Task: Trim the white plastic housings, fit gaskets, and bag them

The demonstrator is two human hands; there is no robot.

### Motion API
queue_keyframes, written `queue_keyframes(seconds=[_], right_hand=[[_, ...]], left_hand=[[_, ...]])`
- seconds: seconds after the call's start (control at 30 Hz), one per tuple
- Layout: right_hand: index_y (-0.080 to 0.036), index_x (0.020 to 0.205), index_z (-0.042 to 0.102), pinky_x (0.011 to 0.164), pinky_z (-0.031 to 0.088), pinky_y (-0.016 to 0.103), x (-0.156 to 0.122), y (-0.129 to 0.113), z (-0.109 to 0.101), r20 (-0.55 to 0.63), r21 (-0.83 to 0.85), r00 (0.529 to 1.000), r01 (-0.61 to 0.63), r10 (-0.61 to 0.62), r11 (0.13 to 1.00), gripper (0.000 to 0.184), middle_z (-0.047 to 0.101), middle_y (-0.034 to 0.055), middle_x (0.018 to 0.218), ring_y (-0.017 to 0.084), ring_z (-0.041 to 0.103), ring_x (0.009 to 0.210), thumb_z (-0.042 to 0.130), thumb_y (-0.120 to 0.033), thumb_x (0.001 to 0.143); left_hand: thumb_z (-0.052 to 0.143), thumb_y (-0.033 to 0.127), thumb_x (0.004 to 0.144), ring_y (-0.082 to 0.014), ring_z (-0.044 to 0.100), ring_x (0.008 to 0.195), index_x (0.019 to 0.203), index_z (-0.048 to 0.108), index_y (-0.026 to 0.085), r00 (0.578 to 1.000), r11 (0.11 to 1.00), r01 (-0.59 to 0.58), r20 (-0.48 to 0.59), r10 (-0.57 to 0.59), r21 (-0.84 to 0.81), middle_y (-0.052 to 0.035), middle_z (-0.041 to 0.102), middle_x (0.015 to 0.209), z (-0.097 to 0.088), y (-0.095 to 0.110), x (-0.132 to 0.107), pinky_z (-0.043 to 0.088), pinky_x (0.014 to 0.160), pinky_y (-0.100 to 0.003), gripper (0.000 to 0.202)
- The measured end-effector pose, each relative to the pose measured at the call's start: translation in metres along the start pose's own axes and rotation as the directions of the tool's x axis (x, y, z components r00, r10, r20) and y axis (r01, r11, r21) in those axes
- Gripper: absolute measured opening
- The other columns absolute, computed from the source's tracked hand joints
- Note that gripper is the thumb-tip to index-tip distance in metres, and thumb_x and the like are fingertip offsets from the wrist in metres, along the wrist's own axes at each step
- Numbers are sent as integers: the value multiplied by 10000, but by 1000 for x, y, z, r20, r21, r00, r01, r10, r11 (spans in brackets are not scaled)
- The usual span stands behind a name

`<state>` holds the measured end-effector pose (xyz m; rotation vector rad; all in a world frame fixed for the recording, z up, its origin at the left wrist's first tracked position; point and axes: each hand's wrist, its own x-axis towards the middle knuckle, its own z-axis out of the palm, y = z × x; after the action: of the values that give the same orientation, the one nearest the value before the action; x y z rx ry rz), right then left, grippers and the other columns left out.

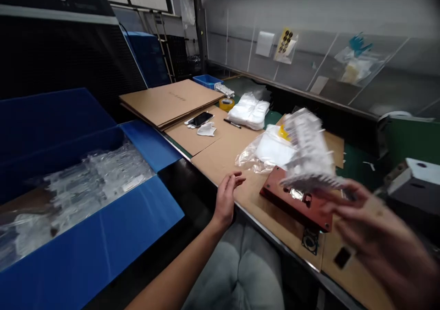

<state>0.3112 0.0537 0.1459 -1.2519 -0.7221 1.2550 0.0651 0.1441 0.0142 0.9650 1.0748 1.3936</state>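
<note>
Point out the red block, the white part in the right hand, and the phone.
Red block [290,203]: head view, on its red body, towards the near long side.
White part [307,147]: head view, on its blurred body.
Phone [201,119]: head view, on its dark screen.

Left hand [227,194], loose, and right hand [373,229], gripping: bare pair, well apart.
Left: fingers gently curled and close together, tips toward the right, palm turned inward; wrist slightly bent; forearm [178,266] bare, slanting up and inward from the bottom edge, in fairly sharp outline. Right: raised at the lower right, reaching forward and leftward; fingers stretched out, closed in a grip; outline blurred, most heavily toward the wrist.
</note>
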Motion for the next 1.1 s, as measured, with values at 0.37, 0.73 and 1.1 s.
queue_keyframes(seconds=[0.37,0.73,1.1], right_hand=[[-220,1180,582,456,371,215,-86,146,38,416,-216,794,-387,443,896,329,695,36,796,102,545,465,666,-409,924],[-202,882,625,321,313,163,-79,160,36,-23,-25,912,-410,410,912,326,491,-57,578,72,414,415,745,-501,831],[-218,766,564,278,288,171,-99,169,18,-77,105,882,-456,465,884,308,416,-72,540,64,332,355,698,-470,882]], left_hand=[[312,724,930,-396,726,944,1220,664,110,631,321,749,479,-610,-579,-235,723,1154,-79,32,-122,533,839,-529,765],[337,680,957,-393,692,1069,1361,586,78,307,11,902,621,-722,-432,-207,727,1171,-25,31,-155,483,982,-529,767],[346,637,976,-380,606,1239,1370,586,112,142,-108,928,605,-784,-358,-171,694,1271,-12,27,-158,391,1109,-530,700]])
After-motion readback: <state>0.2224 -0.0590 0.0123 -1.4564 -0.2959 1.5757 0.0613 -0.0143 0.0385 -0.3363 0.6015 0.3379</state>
